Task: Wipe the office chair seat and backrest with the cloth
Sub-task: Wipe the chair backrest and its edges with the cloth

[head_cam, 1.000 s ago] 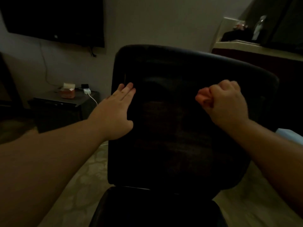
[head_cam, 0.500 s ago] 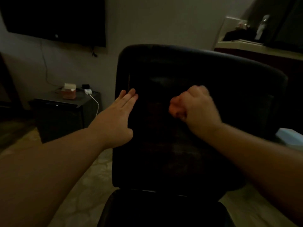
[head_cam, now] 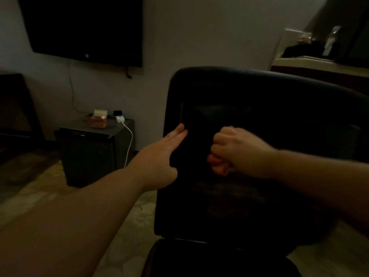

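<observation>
The black office chair's backrest [head_cam: 279, 116] fills the middle and right of the head view, and the front of its seat [head_cam: 219, 260] shows at the bottom edge. My left hand [head_cam: 159, 156] lies flat with fingers straight against the backrest's left edge. My right hand [head_cam: 239, 150] is clenched in a fist and pressed on the backrest just right of the left hand. A small pinkish bunch that looks like the cloth [head_cam: 216, 164] shows at its curled fingers. The dim light hides most of it.
A low black cabinet [head_cam: 89, 152] stands left of the chair, with a tissue box [head_cam: 99, 118] and a charger with a white cable [head_cam: 128, 140] on it. A dark TV [head_cam: 83, 27] hangs on the wall. A counter [head_cam: 319, 64] is behind the chair at right. The floor is patterned.
My right fist has slid left and slightly down across the backrest, from its right half to close beside my left hand. The left hand has kept its place on the edge.
</observation>
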`<state>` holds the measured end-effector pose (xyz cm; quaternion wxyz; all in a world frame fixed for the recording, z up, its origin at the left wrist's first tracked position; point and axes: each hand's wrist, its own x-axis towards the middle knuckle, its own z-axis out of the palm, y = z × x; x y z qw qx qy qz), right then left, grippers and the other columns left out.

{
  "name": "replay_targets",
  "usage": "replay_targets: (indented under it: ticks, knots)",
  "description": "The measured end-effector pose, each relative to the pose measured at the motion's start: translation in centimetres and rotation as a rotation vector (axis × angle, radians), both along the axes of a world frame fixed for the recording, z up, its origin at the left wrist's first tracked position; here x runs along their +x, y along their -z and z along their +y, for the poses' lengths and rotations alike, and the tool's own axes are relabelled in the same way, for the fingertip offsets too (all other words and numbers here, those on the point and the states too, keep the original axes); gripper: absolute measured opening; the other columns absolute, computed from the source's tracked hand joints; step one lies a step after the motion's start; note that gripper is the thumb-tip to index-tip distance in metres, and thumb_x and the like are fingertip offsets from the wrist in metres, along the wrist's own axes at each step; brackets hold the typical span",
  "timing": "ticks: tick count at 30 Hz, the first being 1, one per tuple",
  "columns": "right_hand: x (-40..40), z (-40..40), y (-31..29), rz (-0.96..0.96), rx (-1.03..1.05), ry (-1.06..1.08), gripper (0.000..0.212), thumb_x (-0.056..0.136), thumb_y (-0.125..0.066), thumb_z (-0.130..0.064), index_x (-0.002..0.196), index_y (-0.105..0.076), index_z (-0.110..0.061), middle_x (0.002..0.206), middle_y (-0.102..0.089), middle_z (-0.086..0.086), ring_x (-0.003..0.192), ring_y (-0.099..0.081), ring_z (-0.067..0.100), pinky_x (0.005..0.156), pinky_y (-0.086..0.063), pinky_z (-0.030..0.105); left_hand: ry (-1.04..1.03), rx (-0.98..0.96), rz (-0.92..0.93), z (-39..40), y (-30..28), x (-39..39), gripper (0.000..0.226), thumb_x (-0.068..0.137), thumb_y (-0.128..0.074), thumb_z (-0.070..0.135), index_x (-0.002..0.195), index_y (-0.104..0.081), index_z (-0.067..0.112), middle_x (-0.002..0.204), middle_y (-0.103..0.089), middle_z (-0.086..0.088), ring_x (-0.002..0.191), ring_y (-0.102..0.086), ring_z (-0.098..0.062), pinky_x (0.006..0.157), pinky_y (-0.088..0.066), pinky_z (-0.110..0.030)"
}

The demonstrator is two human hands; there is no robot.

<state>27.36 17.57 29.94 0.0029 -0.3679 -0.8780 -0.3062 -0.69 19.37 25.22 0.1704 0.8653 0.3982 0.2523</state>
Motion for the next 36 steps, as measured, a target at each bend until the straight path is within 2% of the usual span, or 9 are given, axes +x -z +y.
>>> replay_targets:
  ticks: [2, 6, 12, 15, 20, 24, 28, 32, 36]
  knots:
    - [0.6, 0.6, -3.4, 0.094, 0.078, 0.131, 0.021, 0.088, -0.068, -0.045, 0.09, -0.063, -0.024, 0.098, -0.058, 0.003, 0.093, -0.056, 0.029, 0.076, -0.054, 0.043, 0.006, -0.018, -0.032, 0.1, 0.6, 0.3, 0.106, 0.086, -0.069, 0.013, 0.165, -0.007, 0.05, 0.164, 0.008, 0.043, 0.145, -0.041, -0.004, 0.095, -0.046, -0.02]
    - [-3.2, 2.2, -3.4, 0.461, 0.317, 0.215, 0.018, 0.08, -0.074, -0.027, 0.084, -0.059, -0.019, 0.093, -0.058, 0.011, 0.088, -0.056, 0.036, 0.071, -0.053, 0.043, -0.028, -0.036, -0.109, 0.3, 1.5, 1.0, 0.104, 0.088, -0.074, 0.022, 0.165, -0.009, 0.048, 0.165, 0.007, 0.044, 0.149, -0.035, -0.003, 0.103, -0.04, -0.021]
    - [-5.6, 1.2, 2.3, 0.077, 0.084, 0.008, 0.028, 0.083, -0.08, -0.034, 0.106, -0.068, -0.024, 0.109, -0.063, 0.001, 0.101, -0.061, 0.027, 0.083, -0.056, 0.043, -0.048, -0.075, -0.008, 0.0, 0.0, -0.5, 0.103, 0.085, -0.068, 0.012, 0.161, -0.014, 0.056, 0.161, 0.003, 0.05, 0.138, -0.046, 0.001, 0.092, -0.054, -0.025]
    - [-3.3, 0.8, 0.9, 0.025, 0.076, 0.011, 0.018, 0.081, -0.074, -0.035, 0.095, -0.066, -0.026, 0.099, -0.062, 0.001, 0.094, -0.061, 0.027, 0.076, -0.056, 0.042, -0.082, -0.044, 0.031, -0.7, -0.2, 0.6, 0.1, 0.087, -0.066, 0.019, 0.164, -0.011, 0.051, 0.165, 0.006, 0.043, 0.142, -0.043, -0.003, 0.096, -0.054, -0.028]
    - [4.9, -1.7, -0.1, 0.235, 0.117, 0.36, 0.034, 0.076, -0.084, -0.039, 0.099, -0.062, -0.026, 0.103, -0.059, 0.0, 0.098, -0.057, 0.024, 0.074, -0.057, 0.04, -0.127, -0.022, 0.171, -1.6, -1.3, 3.0, 0.095, 0.093, -0.062, 0.038, 0.167, -0.003, 0.039, 0.171, 0.01, 0.027, 0.156, -0.027, -0.012, 0.117, -0.042, -0.042]
    - [10.6, -5.4, 0.7, 0.321, 0.137, 0.572, 0.037, 0.08, -0.081, -0.043, 0.108, -0.062, -0.029, 0.109, -0.057, -0.004, 0.103, -0.054, 0.018, 0.08, -0.055, 0.034, -0.26, 0.074, 0.433, -2.8, -2.7, 4.7, 0.097, 0.093, -0.062, 0.042, 0.167, 0.0, 0.029, 0.175, 0.011, 0.009, 0.161, 0.0, -0.037, 0.124, -0.019, -0.068]
    - [16.0, -9.2, 1.4, 0.374, 0.148, 0.674, 0.038, 0.076, -0.088, -0.034, 0.104, -0.063, -0.025, 0.104, -0.056, -0.001, 0.099, -0.054, 0.023, 0.076, -0.056, 0.04, -0.193, 0.224, 0.479, -5.6, -3.5, 9.8, 0.092, 0.096, -0.057, 0.039, 0.167, 0.001, 0.028, 0.176, 0.012, 0.0, 0.16, 0.017, -0.033, 0.126, -0.005, -0.068]
    - [20.4, -13.1, 2.4, 0.616, 0.26, 0.666, 0.038, 0.082, -0.083, -0.025, 0.115, -0.065, -0.018, 0.103, -0.056, 0.007, 0.098, -0.052, 0.031, 0.078, -0.049, 0.04, -0.146, 0.348, 0.525, -6.7, -2.1, 17.8, 0.1, 0.092, -0.061, 0.038, 0.167, 0.006, 0.034, 0.175, 0.018, 0.002, 0.161, 0.017, -0.028, 0.128, 0.0, -0.062]
    - [23.3, -15.7, 3.8, 0.803, 0.313, 0.653, 0.039, 0.088, -0.076, -0.033, 0.123, -0.062, -0.02, 0.105, -0.054, 0.01, 0.097, -0.053, 0.033, 0.078, -0.048, 0.042, -0.155, 0.411, 0.508, -6.8, -0.8, 23.9, 0.101, 0.089, -0.06, 0.044, 0.166, 0.003, 0.036, 0.175, 0.014, 0.001, 0.161, 0.014, -0.027, 0.127, 0.001, -0.062]
